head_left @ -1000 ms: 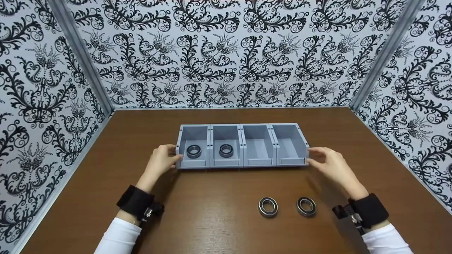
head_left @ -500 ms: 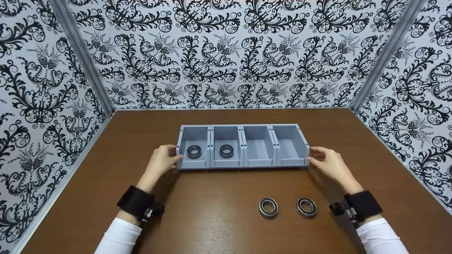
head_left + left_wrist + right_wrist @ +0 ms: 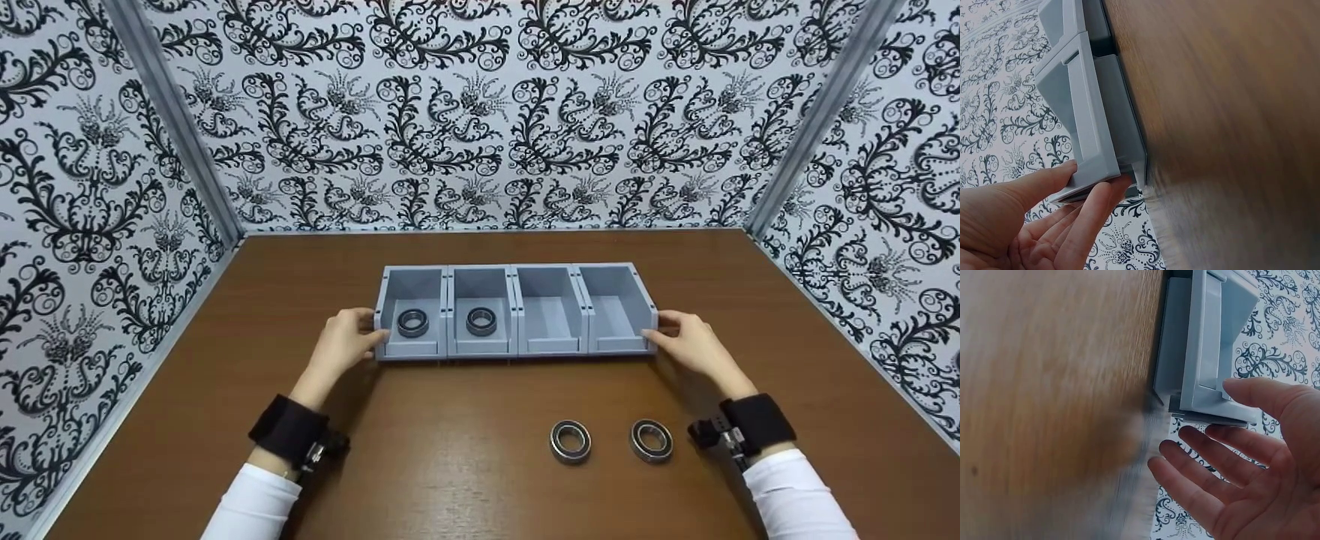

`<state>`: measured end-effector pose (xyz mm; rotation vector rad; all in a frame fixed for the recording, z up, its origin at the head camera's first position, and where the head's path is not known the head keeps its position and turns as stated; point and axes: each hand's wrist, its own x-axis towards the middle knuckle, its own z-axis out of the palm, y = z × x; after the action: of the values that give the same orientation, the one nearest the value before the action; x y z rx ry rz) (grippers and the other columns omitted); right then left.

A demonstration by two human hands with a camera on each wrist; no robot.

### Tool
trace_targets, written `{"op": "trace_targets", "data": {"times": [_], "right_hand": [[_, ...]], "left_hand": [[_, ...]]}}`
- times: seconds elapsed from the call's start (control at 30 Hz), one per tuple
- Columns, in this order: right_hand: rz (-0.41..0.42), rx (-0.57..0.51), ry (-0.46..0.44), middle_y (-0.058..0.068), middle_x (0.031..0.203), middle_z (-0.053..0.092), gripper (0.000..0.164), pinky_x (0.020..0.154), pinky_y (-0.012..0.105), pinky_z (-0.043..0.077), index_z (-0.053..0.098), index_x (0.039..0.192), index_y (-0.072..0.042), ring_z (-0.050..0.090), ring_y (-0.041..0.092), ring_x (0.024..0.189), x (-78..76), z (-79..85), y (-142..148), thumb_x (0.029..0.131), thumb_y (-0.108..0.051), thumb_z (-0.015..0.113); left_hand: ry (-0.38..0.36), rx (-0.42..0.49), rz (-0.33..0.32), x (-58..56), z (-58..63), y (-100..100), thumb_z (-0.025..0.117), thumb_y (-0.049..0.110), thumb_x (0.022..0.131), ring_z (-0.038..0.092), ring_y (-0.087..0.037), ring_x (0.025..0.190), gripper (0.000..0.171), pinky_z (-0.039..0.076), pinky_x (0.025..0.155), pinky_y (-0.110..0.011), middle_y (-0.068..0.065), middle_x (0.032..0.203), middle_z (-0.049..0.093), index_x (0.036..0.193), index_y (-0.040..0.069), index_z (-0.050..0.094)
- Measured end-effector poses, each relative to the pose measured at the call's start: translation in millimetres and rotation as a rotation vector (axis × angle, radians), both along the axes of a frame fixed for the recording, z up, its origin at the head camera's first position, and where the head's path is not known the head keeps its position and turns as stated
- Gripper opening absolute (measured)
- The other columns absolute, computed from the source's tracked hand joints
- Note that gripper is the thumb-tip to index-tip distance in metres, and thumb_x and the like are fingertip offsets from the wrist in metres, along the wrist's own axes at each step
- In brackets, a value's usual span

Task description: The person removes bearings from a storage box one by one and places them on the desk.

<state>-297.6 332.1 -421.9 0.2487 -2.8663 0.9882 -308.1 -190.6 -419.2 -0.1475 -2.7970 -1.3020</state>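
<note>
A row of several joined grey plastic bins (image 3: 551, 346) stands on the table. My left hand (image 3: 343, 341) grips its left end, thumb over the front corner and fingers beneath and beside it, as the left wrist view shows. At the right end, my right hand (image 3: 694, 345) pinches the side wall, its thumb (image 3: 1241, 389) over the edge and the other fingers spread along the outside. One ball bearing (image 3: 402, 324) lies in the leftmost bin and another bearing (image 3: 471, 322) in the bin beside it. The two right bins hold nothing.
Two more bearings, a left one (image 3: 557, 448) and a right one (image 3: 638, 445), lie flat on the brown table (image 3: 450, 465) in front of the bins. Patterned wall panels (image 3: 480, 150) with grey corner posts (image 3: 184, 127) enclose the back and sides.
My right hand has closed in on the right end of the bins, its thumb now over the wall's edge, and the forearm has swung left. The left hand and the bearings stay put.
</note>
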Motion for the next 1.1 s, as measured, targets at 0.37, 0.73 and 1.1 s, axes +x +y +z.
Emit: {"op": "trace_targets", "data": {"times": [0.37, 0.73, 1.1], "right_hand": [[0.044, -0.115, -0.086, 0.036, 0.117, 0.068, 0.052, 0.069, 0.019, 0.057, 0.049, 0.139, 0.021, 0.072, 0.031, 0.096, -6.6, -1.7, -1, 0.104, -0.014, 0.066], [0.057, -0.171, -0.09, 0.027, 0.107, 0.069, 0.049, 0.06, 0.02, 0.052, 0.05, 0.137, 0.021, 0.061, 0.008, 0.074, -12.7, -3.9, -1, 0.103, -0.012, 0.065], [0.059, -0.216, -0.056, 0.019, 0.096, 0.07, 0.047, 0.057, 0.02, 0.052, 0.051, 0.133, 0.023, 0.06, 0.007, 0.071, -22.1, -8.7, -3, 0.099, -0.005, 0.068]], "left_hand": [[-0.001, -0.007, 0.001, -0.5, -1.7, -1, 0.072, 0.005, 0.098, 0.071, -0.041, 0.108, 0.042, 0.064, 0.071, -0.033, -0.032, 0.124, 0.068, 0.133, -0.015, 0.061], [0.002, 0.002, -0.004, -0.9, -1.1, -1, 0.072, 0.005, 0.097, 0.074, -0.039, 0.099, 0.041, 0.064, 0.068, -0.032, -0.033, 0.122, 0.069, 0.131, -0.015, 0.062], [-0.027, 0.002, 0.005, -1.8, -1.8, 0, 0.071, 0.006, 0.099, 0.07, -0.041, 0.113, 0.042, 0.065, 0.074, -0.034, -0.031, 0.128, 0.067, 0.135, -0.013, 0.06]]}}
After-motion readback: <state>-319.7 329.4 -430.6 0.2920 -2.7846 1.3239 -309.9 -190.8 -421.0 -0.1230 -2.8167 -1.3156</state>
